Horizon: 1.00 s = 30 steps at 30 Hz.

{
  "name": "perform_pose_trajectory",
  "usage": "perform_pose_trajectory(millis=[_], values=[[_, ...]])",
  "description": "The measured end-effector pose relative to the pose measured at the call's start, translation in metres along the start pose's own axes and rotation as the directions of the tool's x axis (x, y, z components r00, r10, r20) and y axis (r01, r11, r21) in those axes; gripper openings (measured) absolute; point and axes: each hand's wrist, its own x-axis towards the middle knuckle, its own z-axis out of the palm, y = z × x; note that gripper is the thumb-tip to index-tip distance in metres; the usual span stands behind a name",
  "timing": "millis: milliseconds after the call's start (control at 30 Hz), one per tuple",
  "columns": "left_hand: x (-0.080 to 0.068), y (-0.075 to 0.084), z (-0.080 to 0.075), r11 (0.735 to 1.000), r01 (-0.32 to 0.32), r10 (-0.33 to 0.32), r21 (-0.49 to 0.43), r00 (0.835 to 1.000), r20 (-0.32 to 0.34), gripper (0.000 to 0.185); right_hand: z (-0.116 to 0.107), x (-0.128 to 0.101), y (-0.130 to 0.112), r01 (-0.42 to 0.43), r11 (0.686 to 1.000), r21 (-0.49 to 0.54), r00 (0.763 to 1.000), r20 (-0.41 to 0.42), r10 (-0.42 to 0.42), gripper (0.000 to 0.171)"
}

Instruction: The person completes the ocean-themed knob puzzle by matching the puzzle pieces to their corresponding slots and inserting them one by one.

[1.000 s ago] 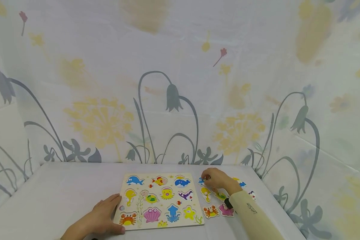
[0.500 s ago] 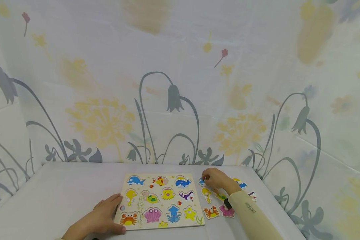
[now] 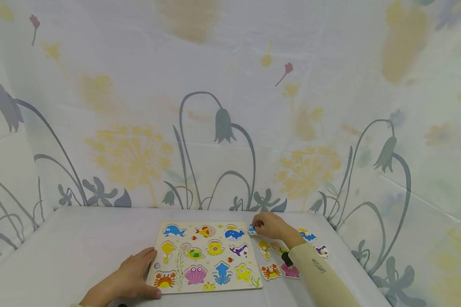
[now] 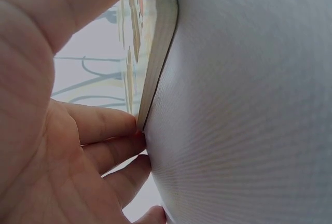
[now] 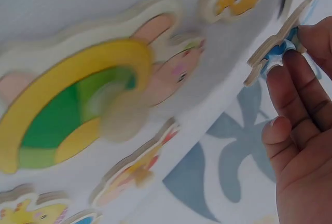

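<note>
A wooden sea-animal puzzle board (image 3: 207,256) lies flat on the white table. My left hand (image 3: 132,276) rests at its near left corner, fingers fairly straight against the left side and thumb along the front edge. In the left wrist view the fingers (image 4: 104,125) touch the board's edge (image 4: 158,63). My right hand (image 3: 268,226) pinches a small blue piece (image 3: 251,229) just off the board's far right corner. The right wrist view shows that blue piece (image 5: 275,53) held at the fingertips (image 5: 298,79), above a turtle piece (image 5: 78,115).
Loose pieces lie to the right of the board: a yellow seahorse (image 3: 265,248), a crab (image 3: 270,271), a pink shell (image 3: 290,271), a blue fish (image 3: 306,234) and one small piece (image 3: 322,250). A flowered cloth wall (image 3: 230,106) closes the back and sides.
My right hand has carried the blue piece a little left and away, nearer the board's far right corner. The left hand has stayed on the board's corner.
</note>
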Motion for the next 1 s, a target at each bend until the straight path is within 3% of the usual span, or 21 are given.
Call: perform_pose_trajectory(millis=[1000], values=[[0.000,0.000,-0.001,1.000,0.001,-0.001,-0.002,1.000,0.010,0.108,0.008,0.049,-0.101,0.129,0.983,-0.133,0.988,0.098,-0.116,0.007]])
